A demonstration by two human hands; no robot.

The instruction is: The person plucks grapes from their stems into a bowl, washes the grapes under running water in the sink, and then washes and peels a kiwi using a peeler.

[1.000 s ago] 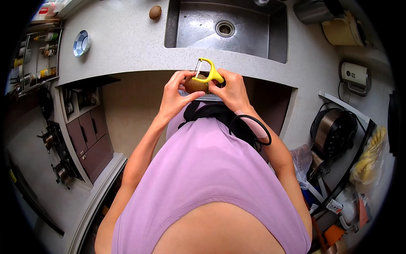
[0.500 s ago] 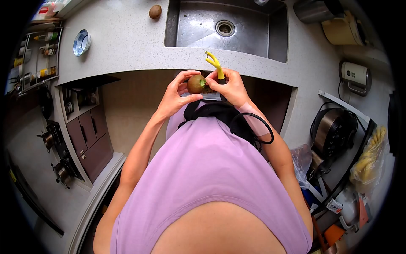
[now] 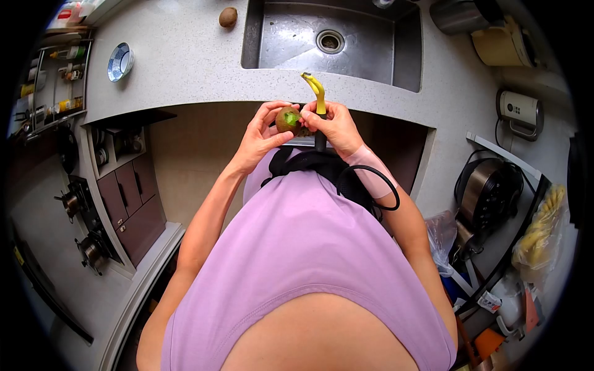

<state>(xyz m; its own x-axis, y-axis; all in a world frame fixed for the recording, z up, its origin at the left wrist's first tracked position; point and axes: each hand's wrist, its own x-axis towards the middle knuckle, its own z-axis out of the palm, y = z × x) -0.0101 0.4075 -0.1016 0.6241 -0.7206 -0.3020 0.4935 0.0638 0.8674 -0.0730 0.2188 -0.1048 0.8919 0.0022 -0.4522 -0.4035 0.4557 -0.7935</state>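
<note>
My left hand (image 3: 260,136) is closed around a brown kiwi (image 3: 285,125), its fingers on the far side and thumb on the near side. A bright green peeled patch shows on the kiwi's side toward my right hand. In my right hand (image 3: 334,128) is a peeler (image 3: 317,93) with a yellow forked head and a black handle. The head points up and away from me, apart from the kiwi. My right thumb and fingertips are right at the kiwi's peeled edge; whether they pinch a bit of skin I cannot tell.
Beyond my hands runs the speckled counter (image 3: 185,74) with a steel sink (image 3: 291,52) set in it. A second kiwi (image 3: 228,17) lies left of the sink, and a blue-and-white bowl (image 3: 120,62) stands further left. Bagged bananas (image 3: 544,229) are at the right.
The kiwi has turned in my left hand, so more of the green patch faces up. The peeler has rotated a little and stands more upright in my right hand.
</note>
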